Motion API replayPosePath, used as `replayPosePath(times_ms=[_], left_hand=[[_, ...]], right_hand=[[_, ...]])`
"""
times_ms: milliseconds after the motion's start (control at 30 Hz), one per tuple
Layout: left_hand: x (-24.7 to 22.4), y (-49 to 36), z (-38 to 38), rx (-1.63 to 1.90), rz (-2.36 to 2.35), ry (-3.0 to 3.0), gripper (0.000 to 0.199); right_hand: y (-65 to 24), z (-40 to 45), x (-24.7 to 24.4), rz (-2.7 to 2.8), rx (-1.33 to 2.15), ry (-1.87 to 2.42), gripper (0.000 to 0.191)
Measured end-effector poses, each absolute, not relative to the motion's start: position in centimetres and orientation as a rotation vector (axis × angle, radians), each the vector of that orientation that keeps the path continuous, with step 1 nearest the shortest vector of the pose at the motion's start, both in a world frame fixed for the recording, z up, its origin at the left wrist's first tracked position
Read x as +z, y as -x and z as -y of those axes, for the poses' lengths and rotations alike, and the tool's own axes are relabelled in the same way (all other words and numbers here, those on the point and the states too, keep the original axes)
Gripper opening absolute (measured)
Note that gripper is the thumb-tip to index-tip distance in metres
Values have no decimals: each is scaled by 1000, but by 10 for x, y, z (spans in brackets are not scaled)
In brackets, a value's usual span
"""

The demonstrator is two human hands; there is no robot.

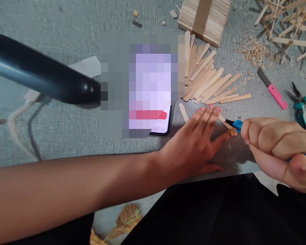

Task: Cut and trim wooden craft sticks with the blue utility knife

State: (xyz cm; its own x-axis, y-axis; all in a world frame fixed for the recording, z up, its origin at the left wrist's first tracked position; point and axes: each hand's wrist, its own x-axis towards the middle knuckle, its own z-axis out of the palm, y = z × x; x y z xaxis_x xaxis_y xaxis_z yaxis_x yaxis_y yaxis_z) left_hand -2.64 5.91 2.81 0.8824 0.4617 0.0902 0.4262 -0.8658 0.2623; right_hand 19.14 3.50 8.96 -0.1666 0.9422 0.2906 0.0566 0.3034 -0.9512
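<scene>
My right hand [275,146] is closed around a blue utility knife [238,125]. Its dark front end meets a wooden craft stick [227,125] lying on the grey cloth surface. With fingers stretched out, my left hand [193,143] presses that stick down from the left, one fingertip close to the knife. Part of the stick is hidden under the fingers. Just beyond my left hand fans out a pile of loose craft sticks [209,81]. A single craft stick [183,112] lies beside the phone [165,124], whose screen is mostly blurred out.
A banded block of craft sticks [188,15] sits at the back. Wood shavings [256,51], a pink-handled knife [276,95], pliers [299,105] and a stick framework [290,41] are on the right. A black rounded object [40,71] juts in from the left, near a pale cable [14,122].
</scene>
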Motion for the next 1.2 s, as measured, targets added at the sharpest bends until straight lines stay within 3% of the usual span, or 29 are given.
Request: replayPosePath(times_ms=[433, 600, 733, 933, 1200], left_hand=[[34, 27, -60, 253, -688, -2870, 134], [32, 26, -58, 223, -685, -2871, 128], [29, 26, -55, 282, -738, -2889, 135], [37, 25, -61, 186, -683, -2956, 120], [36, 24, -60, 151, -692, -2985, 128]], right_hand=[[-193, -32, 80, 1518, 1082, 885, 63], [-183, -33, 70, 1502, 981, 707, 51], [-177, -33, 68, 1447, 1024, 760, 40], [-172, -37, 68, 1375, 1003, 680, 41], [-185, -36, 75, 1485, 1003, 735, 43]])
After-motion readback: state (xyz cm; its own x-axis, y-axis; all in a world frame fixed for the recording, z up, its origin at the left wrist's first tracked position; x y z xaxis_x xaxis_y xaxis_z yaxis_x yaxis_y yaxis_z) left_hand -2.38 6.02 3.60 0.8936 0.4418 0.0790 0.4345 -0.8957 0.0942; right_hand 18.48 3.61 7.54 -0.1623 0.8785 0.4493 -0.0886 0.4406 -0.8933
